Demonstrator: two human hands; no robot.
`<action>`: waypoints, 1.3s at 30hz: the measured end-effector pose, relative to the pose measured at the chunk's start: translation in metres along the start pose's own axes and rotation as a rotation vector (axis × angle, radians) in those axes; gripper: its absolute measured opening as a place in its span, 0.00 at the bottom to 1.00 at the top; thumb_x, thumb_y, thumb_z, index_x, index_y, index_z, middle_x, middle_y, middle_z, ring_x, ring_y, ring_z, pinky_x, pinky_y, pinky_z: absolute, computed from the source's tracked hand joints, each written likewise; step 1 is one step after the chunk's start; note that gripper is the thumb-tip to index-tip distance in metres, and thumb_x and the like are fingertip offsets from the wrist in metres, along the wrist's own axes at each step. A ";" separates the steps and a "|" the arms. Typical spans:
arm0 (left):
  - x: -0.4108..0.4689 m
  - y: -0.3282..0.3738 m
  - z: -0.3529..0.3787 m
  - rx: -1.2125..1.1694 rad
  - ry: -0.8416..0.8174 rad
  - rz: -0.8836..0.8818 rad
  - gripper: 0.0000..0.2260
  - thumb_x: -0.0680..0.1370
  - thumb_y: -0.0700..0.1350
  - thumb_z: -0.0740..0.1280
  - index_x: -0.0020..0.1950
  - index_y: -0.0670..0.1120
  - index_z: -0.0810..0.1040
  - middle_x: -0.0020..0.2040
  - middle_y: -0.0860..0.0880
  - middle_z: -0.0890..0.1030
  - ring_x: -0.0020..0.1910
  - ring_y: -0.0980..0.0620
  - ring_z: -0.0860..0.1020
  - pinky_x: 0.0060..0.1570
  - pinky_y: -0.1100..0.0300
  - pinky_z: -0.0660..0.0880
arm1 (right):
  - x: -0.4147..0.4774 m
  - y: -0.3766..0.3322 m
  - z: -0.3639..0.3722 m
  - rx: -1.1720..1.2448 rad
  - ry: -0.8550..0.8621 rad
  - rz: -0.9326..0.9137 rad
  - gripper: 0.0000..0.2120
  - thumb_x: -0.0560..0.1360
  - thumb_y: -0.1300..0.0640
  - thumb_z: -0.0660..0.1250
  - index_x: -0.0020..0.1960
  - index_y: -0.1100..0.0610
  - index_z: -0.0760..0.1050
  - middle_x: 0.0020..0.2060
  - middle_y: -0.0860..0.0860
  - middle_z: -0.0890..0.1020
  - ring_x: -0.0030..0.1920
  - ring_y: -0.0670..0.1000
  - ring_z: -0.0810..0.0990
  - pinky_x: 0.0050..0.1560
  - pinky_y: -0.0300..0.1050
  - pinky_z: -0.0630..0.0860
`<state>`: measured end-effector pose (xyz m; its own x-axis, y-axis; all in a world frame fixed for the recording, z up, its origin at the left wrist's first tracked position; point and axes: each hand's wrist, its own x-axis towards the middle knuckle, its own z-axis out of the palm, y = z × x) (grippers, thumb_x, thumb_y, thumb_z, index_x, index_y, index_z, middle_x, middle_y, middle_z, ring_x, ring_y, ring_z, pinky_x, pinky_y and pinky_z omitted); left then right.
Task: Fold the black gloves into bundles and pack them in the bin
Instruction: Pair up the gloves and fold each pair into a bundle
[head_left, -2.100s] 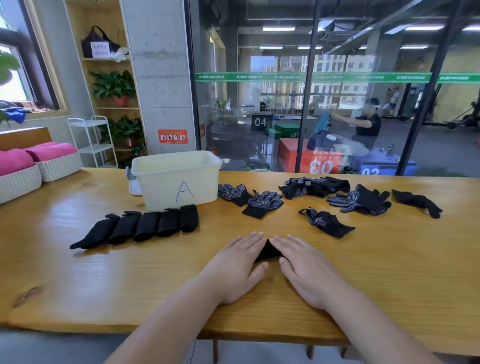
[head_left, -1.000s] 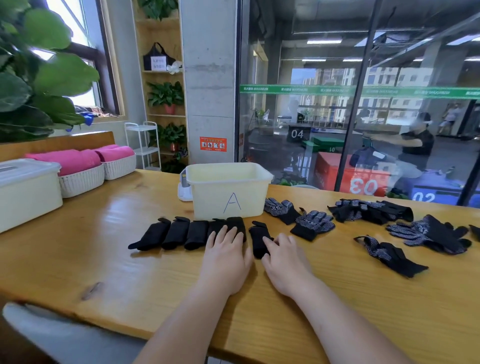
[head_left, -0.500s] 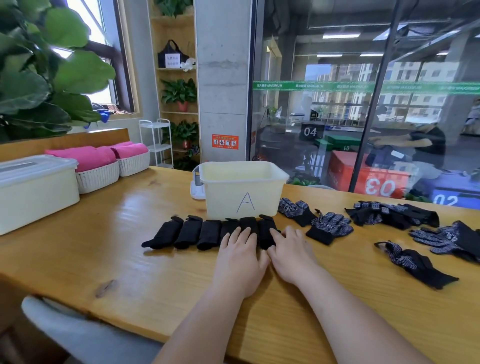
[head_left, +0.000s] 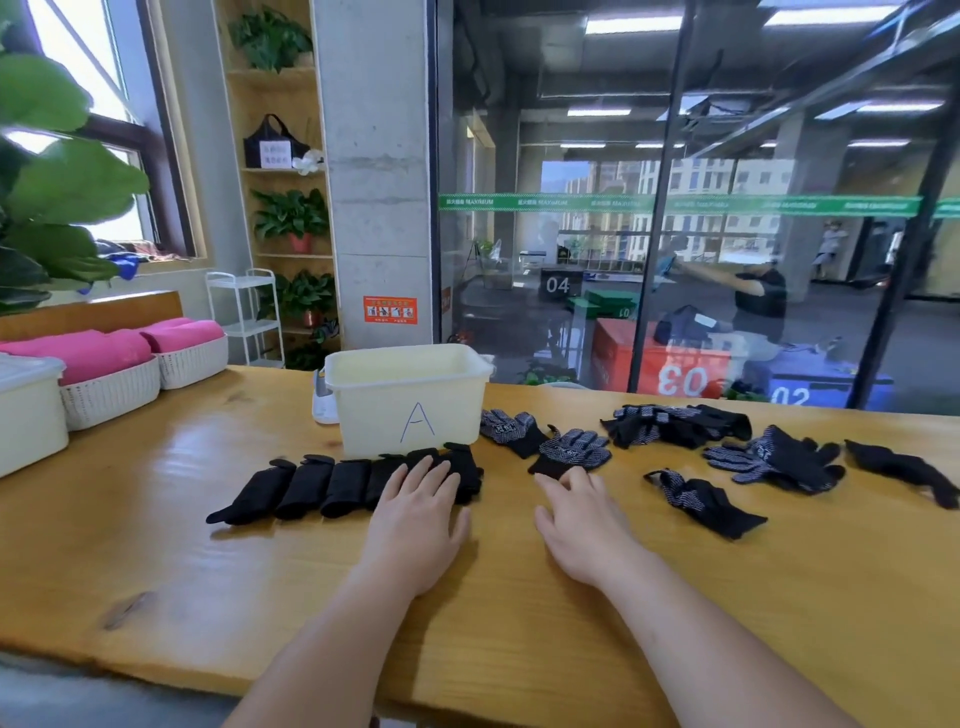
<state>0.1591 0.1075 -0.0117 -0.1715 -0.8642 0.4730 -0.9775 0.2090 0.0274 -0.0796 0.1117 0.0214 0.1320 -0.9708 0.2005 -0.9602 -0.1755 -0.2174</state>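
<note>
Several folded black glove bundles (head_left: 311, 488) lie in a row on the wooden table (head_left: 156, 561), just in front of the cream bin marked A (head_left: 410, 400). My left hand (head_left: 418, 525) rests flat with its fingers on the right end of that row, holding nothing. My right hand (head_left: 582, 525) lies open on the table, fingertips close to a dotted black glove (head_left: 569, 452). More loose black gloves lie to the right: a pile (head_left: 675, 423), a pair (head_left: 774, 460), a single glove (head_left: 701, 501) and one at the far right (head_left: 904, 470).
A lidded white box (head_left: 26, 410) and two white baskets with pink cloth (head_left: 109, 379) stand at the left. A small white object (head_left: 323, 405) sits behind the bin. A glass wall runs along the table's far side.
The newest bundle was slid up and left to join the row's right end. My right hand has since come off it and moved right, toward the dotted glove.
</note>
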 end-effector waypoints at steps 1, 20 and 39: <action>0.001 0.007 -0.003 -0.010 -0.002 0.013 0.33 0.83 0.64 0.46 0.80 0.50 0.73 0.81 0.51 0.71 0.84 0.49 0.62 0.84 0.46 0.54 | -0.005 0.009 -0.004 -0.002 0.003 0.016 0.28 0.86 0.42 0.53 0.85 0.45 0.56 0.73 0.50 0.66 0.73 0.53 0.63 0.69 0.54 0.72; 0.034 0.163 0.011 -0.127 -0.187 0.256 0.30 0.87 0.63 0.48 0.85 0.51 0.61 0.86 0.50 0.60 0.86 0.49 0.53 0.84 0.46 0.49 | -0.060 0.138 -0.020 -0.119 0.046 0.326 0.36 0.84 0.30 0.47 0.87 0.44 0.48 0.86 0.58 0.51 0.85 0.58 0.52 0.85 0.60 0.49; 0.038 0.158 0.025 -0.265 -0.115 0.319 0.26 0.86 0.61 0.54 0.81 0.53 0.69 0.81 0.55 0.69 0.82 0.53 0.61 0.82 0.53 0.54 | -0.062 0.141 -0.013 -0.085 0.276 0.177 0.16 0.83 0.47 0.65 0.70 0.44 0.80 0.65 0.41 0.80 0.64 0.46 0.76 0.67 0.47 0.73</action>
<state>-0.0051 0.0967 -0.0111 -0.4871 -0.7795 0.3939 -0.8107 0.5713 0.1280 -0.2268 0.1488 -0.0094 -0.0995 -0.9018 0.4205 -0.9809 0.0179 -0.1936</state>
